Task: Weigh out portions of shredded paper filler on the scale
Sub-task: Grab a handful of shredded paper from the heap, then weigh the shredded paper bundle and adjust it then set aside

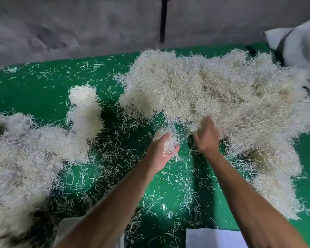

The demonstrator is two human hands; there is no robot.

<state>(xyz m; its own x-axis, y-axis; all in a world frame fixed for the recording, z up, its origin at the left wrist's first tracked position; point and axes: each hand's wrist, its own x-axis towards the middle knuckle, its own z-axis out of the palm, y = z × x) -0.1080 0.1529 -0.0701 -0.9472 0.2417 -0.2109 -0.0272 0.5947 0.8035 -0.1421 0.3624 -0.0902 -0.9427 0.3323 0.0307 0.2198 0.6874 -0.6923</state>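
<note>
A big heap of pale shredded paper filler (213, 90) covers the right and far middle of the green floor (34, 90). My right hand (207, 136) reaches into the heap's near edge, fingers curled into the shreds. My left hand (161, 151) is palm-up just left of it, cupping a small clump of shredded paper (166, 140). No scale display shows in this view.
A second spread of shredded paper (25, 154) lies at the left, with a tall clump (85, 110) standing beside it. Loose strands litter the floor between. A grey wall with a black pole (162, 20) is behind. White flat items (215, 238) sit at the bottom edge; a grey sack (301, 43) is far right.
</note>
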